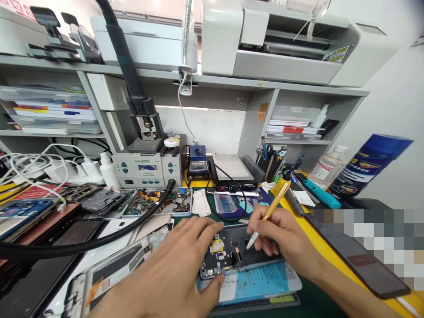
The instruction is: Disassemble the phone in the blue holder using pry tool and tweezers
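Observation:
An opened phone (232,256) lies back-up on a blue-labelled pad (265,280) at the front of the bench, its circuit board bare. My left hand (172,269) rests on its left end, fingers spread and pressing it down. My right hand (281,234) is closed in a pen grip on a gold-handled tool (270,212). The tool's pale tip touches the inside of the phone near its middle.
A rework station (147,168) with a black hose (99,238) stands behind left, beside trays of phone boards (155,201). A hot plate (232,172), tool cup (270,159), blue spray can (367,165) and clear bottle (329,165) stand at right. Another phone (361,260) lies on the yellow edge.

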{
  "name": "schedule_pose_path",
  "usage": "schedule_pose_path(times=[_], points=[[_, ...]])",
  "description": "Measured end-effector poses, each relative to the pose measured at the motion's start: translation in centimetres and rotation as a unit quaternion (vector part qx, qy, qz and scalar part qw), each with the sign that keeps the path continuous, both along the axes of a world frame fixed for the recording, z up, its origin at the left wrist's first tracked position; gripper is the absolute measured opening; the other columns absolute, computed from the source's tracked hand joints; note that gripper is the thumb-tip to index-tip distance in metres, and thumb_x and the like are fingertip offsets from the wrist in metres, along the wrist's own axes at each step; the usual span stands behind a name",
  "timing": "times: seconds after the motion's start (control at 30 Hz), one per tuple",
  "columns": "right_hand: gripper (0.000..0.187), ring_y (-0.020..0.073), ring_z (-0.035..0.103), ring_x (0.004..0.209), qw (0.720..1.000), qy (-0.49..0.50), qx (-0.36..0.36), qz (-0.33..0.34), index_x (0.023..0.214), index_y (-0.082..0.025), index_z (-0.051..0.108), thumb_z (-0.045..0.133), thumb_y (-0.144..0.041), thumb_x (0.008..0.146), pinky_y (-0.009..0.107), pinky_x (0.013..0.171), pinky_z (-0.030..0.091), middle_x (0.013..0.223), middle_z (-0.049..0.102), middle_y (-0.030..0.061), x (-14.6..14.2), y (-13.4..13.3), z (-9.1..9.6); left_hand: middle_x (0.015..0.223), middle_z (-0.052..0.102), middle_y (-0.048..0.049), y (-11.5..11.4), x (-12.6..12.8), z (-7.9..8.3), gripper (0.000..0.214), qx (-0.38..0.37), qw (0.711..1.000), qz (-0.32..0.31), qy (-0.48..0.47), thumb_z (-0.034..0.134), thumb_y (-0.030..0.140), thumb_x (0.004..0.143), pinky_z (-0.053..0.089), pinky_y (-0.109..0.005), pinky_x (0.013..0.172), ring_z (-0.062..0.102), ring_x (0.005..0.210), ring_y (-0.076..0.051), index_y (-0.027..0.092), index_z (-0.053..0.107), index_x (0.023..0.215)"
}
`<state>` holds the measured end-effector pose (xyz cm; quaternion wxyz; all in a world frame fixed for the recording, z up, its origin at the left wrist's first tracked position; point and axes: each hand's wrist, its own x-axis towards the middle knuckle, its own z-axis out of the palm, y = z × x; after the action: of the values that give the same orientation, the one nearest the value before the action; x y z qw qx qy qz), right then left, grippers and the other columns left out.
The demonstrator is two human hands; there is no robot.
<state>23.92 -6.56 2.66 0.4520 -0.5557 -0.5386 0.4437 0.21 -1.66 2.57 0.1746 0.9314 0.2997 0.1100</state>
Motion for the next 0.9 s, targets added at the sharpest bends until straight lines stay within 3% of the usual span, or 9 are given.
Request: schedule_pose_path(times=[0.27,0.57,0.73,0.9], points=[[0.025,0.0088,0.045,0.042,1.000,0.019,0.003,0.001,0.072,-0.018,0.062,0.064,-0.038,0.087,0.020,0.043,0.029,0.052,0.059,-0.0032,-0.4,0.1,0.0,0.141,0.062,-0.0157,-0.8,1.4,-0.4,0.071,-0.014,0.999,0.017,-0.033,0.063,0.025,0.080,0.042,-0.063,0.115,0.056,0.132,-0.037,0.015,0.048,0.149],[0.023,0.0090,0.045,0.043,1.000,0.016,-0.005,0.009,0.073,-0.019,0.062,0.062,-0.037,0.087,0.020,0.044,0.031,0.053,0.059,-0.0036,-0.2,0.1,-0.3,0.144,0.061,-0.0154,-0.7,1.2,-0.5,0.078,-0.010,0.999,0.034,-0.017,0.064,0.024,0.076,0.046,-0.061,0.113,0.055,0.135,-0.038,0.017,0.047,0.151],[0.019,0.0099,0.046,0.046,1.000,0.020,-0.001,0.021,0.074,-0.019,0.062,0.060,-0.032,0.088,0.021,0.046,0.031,0.053,0.058,-0.0041,-0.3,0.2,-0.7,0.150,0.056,-0.0159,-0.5,1.3,-2.0,0.080,0.027,0.999,0.029,-0.011,0.063,0.022,0.076,0.044,-0.062,0.116,0.051,0.140,-0.039,0.017,0.044,0.154],[0.013,0.0104,0.049,0.047,0.999,0.025,0.008,0.028,0.072,-0.020,0.061,0.060,-0.027,0.082,0.021,0.048,0.034,0.051,0.055,-0.0055,-0.7,0.1,-0.4,0.143,0.064,-0.0124,0.1,1.8,-3.9,0.083,0.088,0.994,0.030,-0.058,0.066,0.020,0.072,0.051,-0.057,0.111,0.062,0.130,-0.036,0.021,0.044,0.152]])
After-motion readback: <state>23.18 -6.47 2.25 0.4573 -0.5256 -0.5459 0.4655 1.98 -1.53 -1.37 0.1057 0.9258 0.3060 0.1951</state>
